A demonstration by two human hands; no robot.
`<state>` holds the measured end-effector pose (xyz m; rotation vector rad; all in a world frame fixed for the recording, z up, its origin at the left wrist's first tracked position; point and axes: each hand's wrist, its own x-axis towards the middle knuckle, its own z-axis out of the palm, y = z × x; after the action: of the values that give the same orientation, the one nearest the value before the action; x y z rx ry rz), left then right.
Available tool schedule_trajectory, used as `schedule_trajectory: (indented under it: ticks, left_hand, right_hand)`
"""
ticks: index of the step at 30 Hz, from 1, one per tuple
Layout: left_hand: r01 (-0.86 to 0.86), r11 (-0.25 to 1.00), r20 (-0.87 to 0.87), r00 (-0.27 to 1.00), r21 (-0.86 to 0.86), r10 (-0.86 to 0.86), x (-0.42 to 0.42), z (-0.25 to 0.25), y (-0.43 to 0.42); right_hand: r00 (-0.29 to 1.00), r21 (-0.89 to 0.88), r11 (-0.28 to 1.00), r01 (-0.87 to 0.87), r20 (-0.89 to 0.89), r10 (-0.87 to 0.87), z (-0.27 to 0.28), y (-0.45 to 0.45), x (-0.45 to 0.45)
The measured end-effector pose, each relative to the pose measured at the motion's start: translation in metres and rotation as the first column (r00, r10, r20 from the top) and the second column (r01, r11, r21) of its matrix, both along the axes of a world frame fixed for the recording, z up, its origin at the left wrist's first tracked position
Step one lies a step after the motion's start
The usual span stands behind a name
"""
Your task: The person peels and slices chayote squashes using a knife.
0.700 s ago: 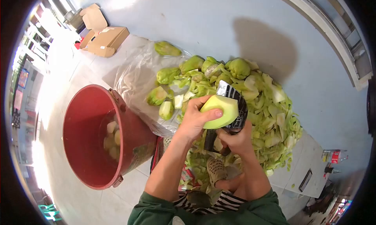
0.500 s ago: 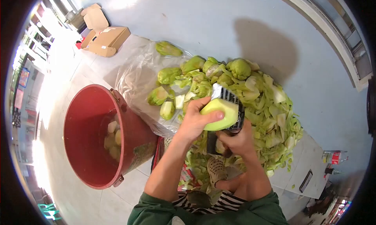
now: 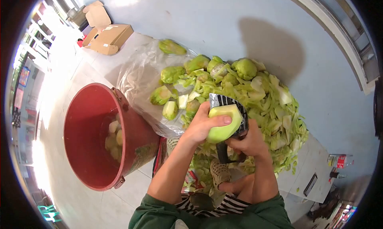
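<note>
At centre, the left hand grasps a pale-green fruit and the right hand a knife, blade at the fruit's one o'clock, both items having shifted toward six o'clock, apparently mid-cut.

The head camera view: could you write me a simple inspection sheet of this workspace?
Surface: pale tiled floor, partly covered by heaped green peelings.
Job's things: cut green vegetable; striped knife; red bucket with pale pieces inside; more green vegetables beside the peelings.
Clutter: clear plastic bag; open cardboard box; plastic bottle.
Hands: left hand holds the cut green vegetable; right hand grips the striped knife, fingers partly hidden.
Cables: nothing seen.
Surroundings: pale blue wall beyond the heap.
</note>
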<state>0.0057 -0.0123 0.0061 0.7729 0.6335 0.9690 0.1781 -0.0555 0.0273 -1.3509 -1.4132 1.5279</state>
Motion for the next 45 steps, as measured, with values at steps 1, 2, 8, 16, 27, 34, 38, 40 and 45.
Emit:
schedule_trajectory:
  ticks: [1, 2, 8, 16, 27, 34, 38, 40, 45]
  left_hand:
    - [0.000, 1.000, -0.001, 1.000, 0.002, 0.000, 0.001, -0.001, 0.001]
    - [-0.027, 1.000, 0.050, 0.998, -0.001, 0.027, 0.002, -0.003, 0.003]
    - [-0.118, 0.993, 0.176, 0.977, 0.004, 0.116, 0.007, -0.008, 0.002]
    - [-0.034, 0.999, 0.049, 0.998, -0.017, 0.035, -0.003, -0.002, 0.004]
    - [-0.273, 0.921, 0.341, 0.868, -0.277, 0.360, -0.004, -0.011, 0.019]
    - [-0.458, 0.728, 0.507, 0.525, -0.509, 0.684, -0.057, -0.009, 0.041]
    - [-0.418, 0.741, 0.563, 0.482, -0.525, 0.671, -0.090, -0.013, 0.040]
    - [-0.405, 0.736, 0.571, 0.466, -0.542, 0.676, -0.095, -0.010, 0.040]
    - [-0.353, 0.782, 0.637, 0.454, -0.515, 0.624, -0.101, -0.011, 0.039]
  right_hand:
    - [0.998, -0.005, 0.999, 0.041, -0.055, -0.041, -0.007, -0.003, -0.004]
    - [0.990, -0.014, 0.996, 0.083, -0.109, -0.084, -0.011, -0.005, -0.008]
    - [0.971, 0.122, 0.983, 0.137, -0.214, -0.109, -0.028, -0.005, -0.017]
    - [0.960, 0.155, 0.984, 0.091, -0.276, -0.045, -0.015, -0.002, -0.025]
    - [0.931, -0.087, 0.986, 0.139, -0.328, -0.160, -0.011, 0.006, -0.024]
    - [0.963, -0.051, 0.969, 0.242, -0.112, -0.246, -0.030, 0.079, -0.033]
    - [0.977, -0.032, 0.986, 0.162, 0.147, -0.155, -0.057, 0.124, -0.046]
    - [0.928, -0.015, 0.980, 0.199, 0.323, -0.184, -0.058, 0.140, -0.055]
    - [0.919, 0.065, 0.981, 0.181, 0.344, -0.192, -0.046, 0.144, -0.063]
